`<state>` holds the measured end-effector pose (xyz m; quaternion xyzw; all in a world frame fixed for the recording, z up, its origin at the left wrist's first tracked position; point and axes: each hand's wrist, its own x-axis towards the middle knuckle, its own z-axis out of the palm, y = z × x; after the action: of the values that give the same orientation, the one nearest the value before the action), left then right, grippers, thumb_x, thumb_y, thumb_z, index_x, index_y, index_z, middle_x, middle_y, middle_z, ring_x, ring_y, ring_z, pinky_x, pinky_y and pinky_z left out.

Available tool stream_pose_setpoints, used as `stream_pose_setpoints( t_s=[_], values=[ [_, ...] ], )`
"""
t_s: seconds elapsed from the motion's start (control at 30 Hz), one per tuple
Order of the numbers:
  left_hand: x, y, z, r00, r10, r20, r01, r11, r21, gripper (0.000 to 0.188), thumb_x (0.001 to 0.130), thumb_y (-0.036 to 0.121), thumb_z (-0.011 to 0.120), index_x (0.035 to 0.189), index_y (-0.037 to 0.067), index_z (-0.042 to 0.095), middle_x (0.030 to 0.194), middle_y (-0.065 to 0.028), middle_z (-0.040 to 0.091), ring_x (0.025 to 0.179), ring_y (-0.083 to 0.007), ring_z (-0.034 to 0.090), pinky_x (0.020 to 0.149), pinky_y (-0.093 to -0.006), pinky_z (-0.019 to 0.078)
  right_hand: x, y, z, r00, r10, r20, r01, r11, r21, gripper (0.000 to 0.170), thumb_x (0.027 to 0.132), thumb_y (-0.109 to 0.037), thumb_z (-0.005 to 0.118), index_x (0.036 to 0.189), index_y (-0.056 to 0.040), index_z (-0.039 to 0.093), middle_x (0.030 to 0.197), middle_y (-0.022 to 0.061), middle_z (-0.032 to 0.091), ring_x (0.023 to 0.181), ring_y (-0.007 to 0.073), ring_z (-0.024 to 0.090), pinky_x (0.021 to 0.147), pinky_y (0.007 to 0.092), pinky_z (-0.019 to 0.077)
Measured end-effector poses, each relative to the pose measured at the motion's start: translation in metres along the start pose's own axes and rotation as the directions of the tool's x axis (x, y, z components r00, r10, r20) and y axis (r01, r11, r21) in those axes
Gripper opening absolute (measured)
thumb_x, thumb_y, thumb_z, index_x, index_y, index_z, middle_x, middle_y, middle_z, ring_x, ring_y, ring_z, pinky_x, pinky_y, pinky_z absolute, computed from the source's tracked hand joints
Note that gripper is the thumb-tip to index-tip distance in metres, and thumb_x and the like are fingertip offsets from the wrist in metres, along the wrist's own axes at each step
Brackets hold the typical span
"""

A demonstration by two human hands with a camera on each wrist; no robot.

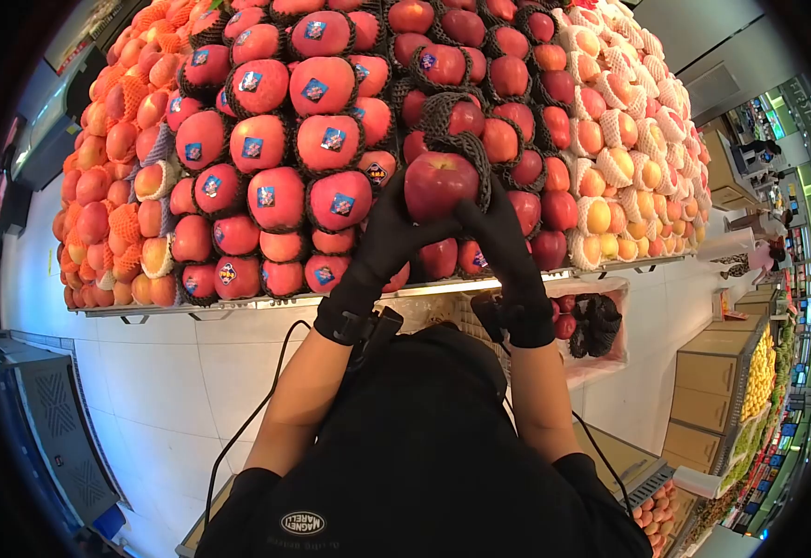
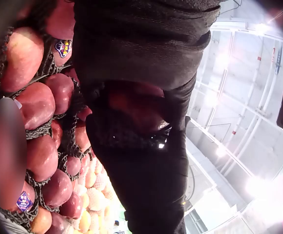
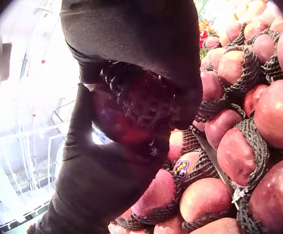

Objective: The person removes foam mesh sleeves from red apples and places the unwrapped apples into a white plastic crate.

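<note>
Both hands wear black gloves and hold one dark red apple (image 1: 441, 186) between them above the front of the fruit display. My left hand (image 1: 392, 232) grips its left side; my right hand (image 1: 500, 232) grips the right side, where a black foam net (image 1: 484, 167) lies against the apple. In the left wrist view the apple (image 2: 136, 105) shows dimly between the gloved fingers. The right wrist view has the apple (image 3: 122, 117) and some netting inside the gloved grasp, with part of it hidden.
Stickered red apples (image 1: 259, 139) in black nets fill the display's middle. Orange-netted fruit (image 1: 99, 223) lies left, white-netted fruit (image 1: 629, 167) right. Below the display edge, a crate (image 1: 601, 370) holds red apples and black nets. A cable (image 1: 247, 418) hangs by the left arm.
</note>
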<state>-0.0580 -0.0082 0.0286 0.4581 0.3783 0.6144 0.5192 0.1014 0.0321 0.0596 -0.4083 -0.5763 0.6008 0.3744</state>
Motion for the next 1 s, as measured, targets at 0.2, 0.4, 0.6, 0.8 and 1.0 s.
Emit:
stream_pose_setpoints(
  t_s=[0.2,0.4,0.6,0.8,1.0],
  values=[
    [-0.002,0.016,-0.004,0.998,0.041,0.047,-0.044,0.996,0.08,0.083,0.065,0.017,0.086,0.134,0.004,0.041,0.129,-0.0118,0.051,0.119,-0.0224,0.051,0.1,-0.0391,0.0452,-0.002,0.003,-0.006,0.999,0.037,-0.011,-0.037,0.999,0.031,0.048,0.083,-0.01,0.046,0.13,0.0008,0.043,0.1,0.0073,0.059,0.081,0.0131,0.058,0.068,0.0283,0.051],
    [0.0,0.007,-0.013,0.995,0.084,0.052,-0.093,0.973,0.213,0.087,0.062,0.016,0.087,0.134,0.006,0.04,0.13,-0.0114,0.05,0.118,-0.0221,0.052,0.096,-0.0387,0.047,-0.005,0.003,-0.009,1.0,0.005,0.009,-0.006,0.991,0.137,0.055,0.082,-0.009,0.057,0.133,0.001,0.041,0.112,0.0099,0.057,0.085,0.0147,0.061,0.073,0.0306,0.054],
    [0.003,-0.008,-0.021,0.989,0.098,-0.108,-0.086,0.99,0.113,0.081,0.065,0.006,0.083,0.134,0.005,0.041,0.126,-0.0112,0.052,0.111,-0.0192,0.054,0.091,-0.0345,0.0486,0.006,0.015,-0.013,0.994,-0.052,-0.1,0.071,0.979,0.193,0.047,0.087,-0.008,0.058,0.131,-0.0023,0.043,0.112,0.0056,0.056,0.089,0.0137,0.06,0.076,0.0286,0.0529],
    [0.01,-0.01,-0.015,0.987,0.079,-0.139,-0.08,0.997,-0.002,0.059,0.076,-0.005,0.067,0.129,0.003,0.042,0.118,-0.0112,0.055,0.108,-0.0198,0.055,0.089,-0.0328,0.0495,0.006,0.012,-0.009,0.983,-0.09,-0.16,0.123,0.971,0.204,0.043,0.087,-0.009,0.063,0.127,-0.0033,0.048,0.108,0.0043,0.059,0.095,0.0111,0.058,0.076,0.0261,0.05],
    [0.006,-0.017,-0.011,0.992,-0.092,-0.091,0.083,0.991,-0.104,0.061,0.08,0.002,0.069,0.134,-0.002,0.039,0.124,-0.0142,0.053,0.113,-0.0216,0.054,0.089,-0.0332,0.0507,0.008,0.01,-0.017,0.969,-0.042,-0.245,0.061,0.996,0.072,0.039,0.087,-0.009,0.064,0.123,-0.0033,0.052,0.104,0.0033,0.06,0.092,0.0112,0.058,0.075,0.0258,0.0497]
  ],
)
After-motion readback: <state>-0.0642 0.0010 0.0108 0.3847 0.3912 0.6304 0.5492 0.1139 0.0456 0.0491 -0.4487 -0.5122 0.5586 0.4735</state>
